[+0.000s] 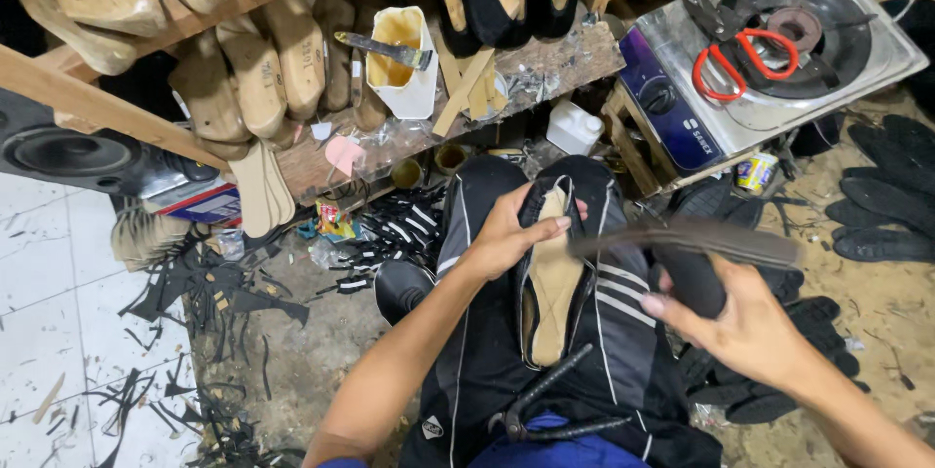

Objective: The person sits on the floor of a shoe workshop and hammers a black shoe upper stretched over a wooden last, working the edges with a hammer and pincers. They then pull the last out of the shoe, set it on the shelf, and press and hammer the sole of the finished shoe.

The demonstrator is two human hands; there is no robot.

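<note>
Down on the lap: left hand [506,234] gripping lasted shoe upper [550,278], right hand [745,327] clasping dark sole [687,244], pincers [555,405] alongside.

Rough wooden plank shelf [545,64]: white cut-open plastic jug of yellow glue [404,64], pale wooden shoe lasts [258,74], loose wooden sticks [467,88]. Dirt floor [321,332]: black leather offcuts [205,283], flat black rubber soles [881,205], small white plastic canister [573,127].

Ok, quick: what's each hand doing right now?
Left hand: closed on the upturned shoe on its last, resting on the lap.
Right hand: gripping a dark shoe sole, held beside the shoe.
</note>
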